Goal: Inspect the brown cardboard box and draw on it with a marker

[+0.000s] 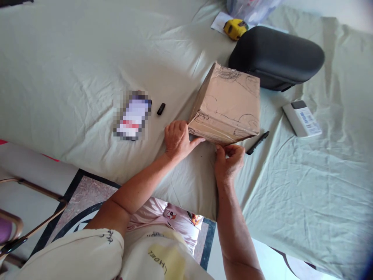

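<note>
A brown cardboard box (233, 101) with black pen scribbles stands on the cloth-covered table, one corner towards me. My left hand (178, 140) grips its near left corner, fingers curled at the side and thumb stretched along the near lower edge. At the bottom of the near side, my right hand (230, 161) is closed in a pinch on the box's lower edge. Whether a flap or a strip of tape is between those fingertips is too small to tell. Close to the right hand lies a black marker pen (258, 143).
Left of the box are a phone (134, 116), blurred out, and a small black object (161, 109). Behind it sit a black hard case (276, 56), a yellow tape measure (235, 29) and a plastic bag (253, 9). A white device (302, 118) lies right on the pale green cloth (72, 77).
</note>
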Available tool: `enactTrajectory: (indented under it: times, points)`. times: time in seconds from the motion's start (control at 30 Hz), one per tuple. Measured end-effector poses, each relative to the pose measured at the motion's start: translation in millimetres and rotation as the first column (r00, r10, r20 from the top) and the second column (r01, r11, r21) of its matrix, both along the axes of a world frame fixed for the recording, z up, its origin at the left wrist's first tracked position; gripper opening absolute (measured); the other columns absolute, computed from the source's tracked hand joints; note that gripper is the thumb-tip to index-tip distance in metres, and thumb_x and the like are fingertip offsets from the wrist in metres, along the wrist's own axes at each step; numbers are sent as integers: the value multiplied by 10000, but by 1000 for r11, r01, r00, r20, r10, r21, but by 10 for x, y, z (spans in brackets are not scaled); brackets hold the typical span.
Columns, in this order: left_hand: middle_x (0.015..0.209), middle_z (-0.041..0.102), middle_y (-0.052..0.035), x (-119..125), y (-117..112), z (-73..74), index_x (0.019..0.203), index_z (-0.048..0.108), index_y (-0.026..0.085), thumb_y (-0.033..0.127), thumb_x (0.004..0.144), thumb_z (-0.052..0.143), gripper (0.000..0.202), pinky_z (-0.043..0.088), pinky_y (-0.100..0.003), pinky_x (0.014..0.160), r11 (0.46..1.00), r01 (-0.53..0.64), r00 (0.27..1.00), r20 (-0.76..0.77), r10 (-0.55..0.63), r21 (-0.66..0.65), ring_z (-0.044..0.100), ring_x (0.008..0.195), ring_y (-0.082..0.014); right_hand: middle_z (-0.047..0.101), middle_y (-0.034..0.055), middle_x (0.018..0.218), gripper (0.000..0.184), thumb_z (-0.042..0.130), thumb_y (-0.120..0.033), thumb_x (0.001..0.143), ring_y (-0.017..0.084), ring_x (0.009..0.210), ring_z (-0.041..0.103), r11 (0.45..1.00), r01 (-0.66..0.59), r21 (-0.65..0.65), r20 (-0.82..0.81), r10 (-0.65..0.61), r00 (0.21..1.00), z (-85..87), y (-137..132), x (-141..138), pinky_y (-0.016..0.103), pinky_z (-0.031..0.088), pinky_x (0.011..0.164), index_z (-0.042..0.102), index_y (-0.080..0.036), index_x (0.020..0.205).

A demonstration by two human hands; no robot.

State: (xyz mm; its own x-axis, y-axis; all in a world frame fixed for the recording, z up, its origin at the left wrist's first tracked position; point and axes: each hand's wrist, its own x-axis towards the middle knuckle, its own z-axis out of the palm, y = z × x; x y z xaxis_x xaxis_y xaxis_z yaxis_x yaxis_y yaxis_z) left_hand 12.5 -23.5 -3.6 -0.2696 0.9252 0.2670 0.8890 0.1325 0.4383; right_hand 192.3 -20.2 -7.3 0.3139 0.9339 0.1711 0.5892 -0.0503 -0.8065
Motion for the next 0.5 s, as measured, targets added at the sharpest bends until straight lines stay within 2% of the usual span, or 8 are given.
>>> enactTrajectory:
  times: [0.1, 0.3, 0.5]
  points:
    - [1108, 728, -169, 3, 4, 2, 1050, 615, 192, 707, 884, 761, 560, 484, -447, 980, 1000, 8, 1000, 15, -8, 2, 677, 1146, -359, 572, -30, 794, 347, 675, -491, 752, 187, 766, 557, 1000, -17, 23, 22, 17, 1000, 11, 0, -6, 369, 479, 781, 433, -278, 877]
    - [1133, 731, -184, 12, 7, 29, 1062, 610, 189, 718, 844, 797, 602, 482, -468, 1002, 1000, 24, 1000, -4, -24, -10, 673, 1172, -378, 526, -77, 756, 607, 852, -566, 635, 165, 712, 521, 1000, 3, -18, 60, -2, 998, -11, 23, -36, 340, 457, 733, 370, -295, 887]
    - [1162, 736, -215, 9, 40, 27, 1056, 613, 172, 744, 837, 788, 636, 492, -476, 995, 1000, 6, 1000, -10, -6, -8, 684, 1180, -386, 525, -64, 770, 589, 847, -546, 685, 173, 715, 520, 999, 27, -26, 62, -25, 998, -20, 62, -70, 345, 427, 731, 346, -300, 875]
